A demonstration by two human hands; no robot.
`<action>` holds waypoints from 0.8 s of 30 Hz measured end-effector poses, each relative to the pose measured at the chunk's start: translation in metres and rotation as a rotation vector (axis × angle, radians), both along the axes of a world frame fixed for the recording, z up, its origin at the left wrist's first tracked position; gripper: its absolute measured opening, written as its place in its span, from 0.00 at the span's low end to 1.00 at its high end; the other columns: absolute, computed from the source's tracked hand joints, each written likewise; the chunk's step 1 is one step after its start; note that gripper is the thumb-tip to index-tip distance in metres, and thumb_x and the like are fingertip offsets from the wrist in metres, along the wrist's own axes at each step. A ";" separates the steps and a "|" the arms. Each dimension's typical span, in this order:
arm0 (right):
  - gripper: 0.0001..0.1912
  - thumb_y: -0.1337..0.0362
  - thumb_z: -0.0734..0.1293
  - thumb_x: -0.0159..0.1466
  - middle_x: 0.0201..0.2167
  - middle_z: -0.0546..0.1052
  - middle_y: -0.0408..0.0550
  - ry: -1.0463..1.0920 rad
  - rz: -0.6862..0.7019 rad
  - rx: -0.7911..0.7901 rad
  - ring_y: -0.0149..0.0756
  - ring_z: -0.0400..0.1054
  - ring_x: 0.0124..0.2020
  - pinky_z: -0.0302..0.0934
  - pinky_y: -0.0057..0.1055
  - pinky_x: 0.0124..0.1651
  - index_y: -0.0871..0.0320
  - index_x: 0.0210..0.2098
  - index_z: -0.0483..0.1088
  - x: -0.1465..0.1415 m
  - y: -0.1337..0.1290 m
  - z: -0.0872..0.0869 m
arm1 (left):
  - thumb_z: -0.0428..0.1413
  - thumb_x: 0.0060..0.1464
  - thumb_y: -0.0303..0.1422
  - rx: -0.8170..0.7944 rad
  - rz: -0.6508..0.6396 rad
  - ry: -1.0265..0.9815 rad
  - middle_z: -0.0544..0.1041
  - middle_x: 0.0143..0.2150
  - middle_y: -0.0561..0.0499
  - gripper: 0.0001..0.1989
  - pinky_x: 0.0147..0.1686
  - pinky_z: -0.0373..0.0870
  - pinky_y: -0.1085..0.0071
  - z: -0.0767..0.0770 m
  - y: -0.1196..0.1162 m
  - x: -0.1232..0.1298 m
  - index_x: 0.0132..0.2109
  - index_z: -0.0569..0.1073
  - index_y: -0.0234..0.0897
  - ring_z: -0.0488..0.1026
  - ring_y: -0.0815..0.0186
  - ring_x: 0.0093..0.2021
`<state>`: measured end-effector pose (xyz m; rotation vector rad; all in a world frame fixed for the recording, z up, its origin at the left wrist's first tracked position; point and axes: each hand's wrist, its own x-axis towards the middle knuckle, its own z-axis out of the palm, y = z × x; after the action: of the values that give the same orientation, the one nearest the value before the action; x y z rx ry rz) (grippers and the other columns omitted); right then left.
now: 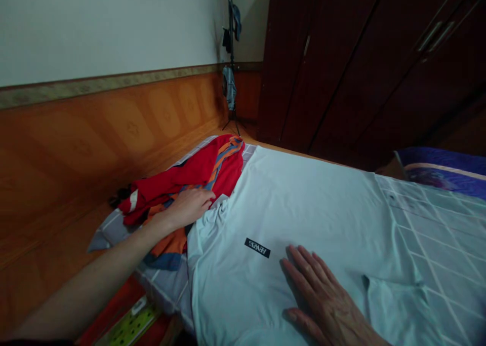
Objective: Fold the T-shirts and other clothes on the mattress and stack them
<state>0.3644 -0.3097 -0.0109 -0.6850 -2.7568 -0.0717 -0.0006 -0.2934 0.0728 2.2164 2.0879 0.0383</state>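
Note:
A pale mint T-shirt (pixel 304 199) lies spread out on a grey checked bedsheet (pixel 440 234), with a small black label print on its chest. At the shirt's left edge, my left hand (pixel 190 206) is closed on the fabric, which bunches into folds by the fingertips; part of the grip is hidden. My right hand (pixel 322 298) rests flat on the shirt, open, with its fingers stretched out beside the print. One short sleeve shows at the lower right, past my right wrist.
Red clothing (pixel 178 181) and an orange-and-blue striped garment (pixel 167 242) are heaped beyond my left hand. A dark wardrobe (pixel 326 57) stands behind the bed, with a coat rack (pixel 231 52) in the corner. A purple-blue bundle (pixel 444 171) sits at right; a yellow-green spotted item (pixel 131 325) lies below.

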 end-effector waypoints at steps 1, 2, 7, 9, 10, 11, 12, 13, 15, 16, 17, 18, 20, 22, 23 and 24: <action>0.40 0.50 0.63 0.61 0.65 0.54 0.52 0.013 0.012 0.015 0.52 0.53 0.62 0.62 0.49 0.55 0.52 0.67 0.44 -0.001 0.000 -0.001 | 0.45 0.60 0.30 0.001 0.029 -0.020 0.78 0.42 0.48 0.13 0.43 0.66 0.66 -0.006 -0.006 -0.005 0.42 0.74 0.39 0.74 0.59 0.44; 0.41 0.51 0.63 0.61 0.64 0.55 0.53 0.029 0.018 0.034 0.52 0.55 0.62 0.63 0.48 0.54 0.53 0.67 0.43 -0.002 0.000 -0.002 | 0.45 0.60 0.31 0.007 0.047 -0.040 0.77 0.44 0.48 0.13 0.45 0.66 0.67 -0.011 -0.011 -0.007 0.44 0.73 0.39 0.73 0.59 0.46; 0.40 0.50 0.62 0.61 0.63 0.58 0.54 0.064 0.006 0.103 0.51 0.58 0.60 0.68 0.46 0.48 0.53 0.67 0.43 0.007 0.001 0.009 | 0.49 0.59 0.40 0.027 0.113 0.014 0.75 0.48 0.43 0.16 0.50 0.63 0.64 -0.019 -0.019 0.007 0.49 0.71 0.36 0.71 0.57 0.51; 0.39 0.51 0.61 0.61 0.63 0.59 0.53 0.083 -0.013 0.118 0.52 0.58 0.60 0.68 0.48 0.48 0.52 0.67 0.44 0.014 0.005 0.012 | 0.51 0.57 0.42 -0.008 0.108 0.082 0.76 0.44 0.42 0.16 0.47 0.64 0.62 -0.019 -0.015 0.014 0.45 0.72 0.36 0.72 0.54 0.48; 0.38 0.52 0.61 0.61 0.63 0.59 0.53 0.095 -0.029 0.122 0.53 0.57 0.60 0.68 0.49 0.48 0.51 0.67 0.45 0.016 0.008 0.012 | 0.51 0.56 0.42 -0.024 0.107 0.103 0.77 0.41 0.42 0.15 0.46 0.64 0.62 -0.018 -0.014 0.016 0.42 0.73 0.36 0.72 0.53 0.46; 0.37 0.52 0.61 0.61 0.63 0.59 0.52 0.101 -0.045 0.119 0.53 0.57 0.60 0.68 0.49 0.47 0.50 0.67 0.46 0.019 0.011 0.010 | 0.52 0.55 0.41 -0.040 0.109 0.104 0.77 0.38 0.43 0.13 0.44 0.65 0.63 -0.017 -0.012 0.017 0.39 0.73 0.36 0.73 0.54 0.44; 0.36 0.52 0.61 0.61 0.63 0.59 0.51 0.109 -0.057 0.116 0.54 0.58 0.60 0.68 0.49 0.47 0.49 0.66 0.47 0.021 0.014 0.007 | 0.52 0.54 0.39 -0.051 0.115 0.090 0.76 0.35 0.45 0.10 0.41 0.65 0.64 -0.016 -0.010 0.017 0.36 0.72 0.37 0.73 0.55 0.42; 0.36 0.51 0.62 0.61 0.63 0.59 0.51 0.119 -0.067 0.115 0.54 0.58 0.59 0.69 0.48 0.47 0.48 0.66 0.49 0.022 0.016 0.003 | 0.52 0.54 0.37 -0.060 0.121 0.073 0.76 0.33 0.47 0.08 0.39 0.64 0.65 -0.015 -0.010 0.016 0.33 0.71 0.38 0.73 0.56 0.39; 0.34 0.50 0.63 0.60 0.62 0.60 0.51 0.138 -0.084 0.120 0.53 0.60 0.58 0.70 0.47 0.45 0.48 0.64 0.54 0.023 0.021 -0.006 | 0.51 0.53 0.34 -0.064 0.133 0.002 0.73 0.29 0.51 0.07 0.35 0.62 0.69 -0.012 -0.010 0.011 0.29 0.68 0.38 0.72 0.60 0.35; 0.33 0.50 0.63 0.60 0.62 0.61 0.51 0.141 -0.087 0.121 0.53 0.61 0.58 0.70 0.46 0.45 0.49 0.62 0.57 0.023 0.022 -0.010 | 0.50 0.53 0.34 -0.063 0.139 -0.070 0.71 0.28 0.52 0.08 0.33 0.61 0.70 -0.010 -0.010 0.007 0.27 0.66 0.38 0.70 0.63 0.33; 0.31 0.49 0.64 0.60 0.61 0.61 0.52 0.145 -0.091 0.124 0.53 0.61 0.58 0.71 0.45 0.45 0.51 0.60 0.60 0.023 0.023 -0.013 | 0.49 0.53 0.36 -0.059 0.156 -0.170 0.69 0.26 0.54 0.10 0.30 0.60 0.72 -0.008 -0.012 0.003 0.27 0.64 0.38 0.69 0.65 0.30; 0.29 0.49 0.64 0.60 0.61 0.62 0.52 0.152 -0.096 0.129 0.52 0.61 0.57 0.71 0.44 0.45 0.52 0.58 0.63 0.023 0.023 -0.015 | 0.48 0.53 0.38 -0.050 0.190 -0.298 0.66 0.25 0.55 0.11 0.28 0.58 0.73 -0.007 -0.015 -0.002 0.26 0.63 0.38 0.66 0.66 0.28; 0.26 0.49 0.63 0.61 0.61 0.63 0.53 0.146 -0.099 0.123 0.52 0.61 0.57 0.70 0.43 0.46 0.54 0.55 0.67 0.021 0.022 -0.015 | 0.49 0.52 0.42 -0.037 0.301 -0.600 0.62 0.23 0.58 0.13 0.23 0.54 0.75 -0.005 -0.023 -0.011 0.28 0.61 0.38 0.62 0.70 0.24; 0.26 0.49 0.63 0.61 0.60 0.63 0.53 0.126 -0.105 0.108 0.51 0.61 0.58 0.70 0.43 0.47 0.55 0.55 0.67 0.020 0.021 -0.010 | 0.52 0.48 0.45 -0.040 0.415 -0.826 0.60 0.23 0.60 0.15 0.21 0.52 0.77 -0.006 -0.034 -0.018 0.30 0.62 0.37 0.60 0.72 0.22; 0.27 0.49 0.63 0.61 0.60 0.63 0.53 0.109 -0.108 0.100 0.51 0.61 0.58 0.69 0.43 0.47 0.56 0.55 0.67 0.020 0.020 -0.008 | 0.54 0.46 0.45 -0.050 0.459 -0.903 0.62 0.23 0.60 0.15 0.21 0.52 0.77 -0.007 -0.040 -0.019 0.32 0.63 0.37 0.60 0.72 0.22; 0.27 0.49 0.63 0.61 0.60 0.63 0.54 0.094 -0.109 0.098 0.52 0.61 0.58 0.69 0.44 0.48 0.57 0.55 0.68 0.020 0.019 -0.005 | 0.56 0.44 0.43 -0.071 0.489 -0.969 0.64 0.24 0.59 0.16 0.21 0.54 0.77 -0.008 -0.045 -0.020 0.34 0.64 0.37 0.62 0.72 0.23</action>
<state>0.3840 -0.2910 -0.0161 -0.7912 -2.6058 -0.1920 -0.0209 -0.3387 0.0649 1.1636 1.8736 0.8536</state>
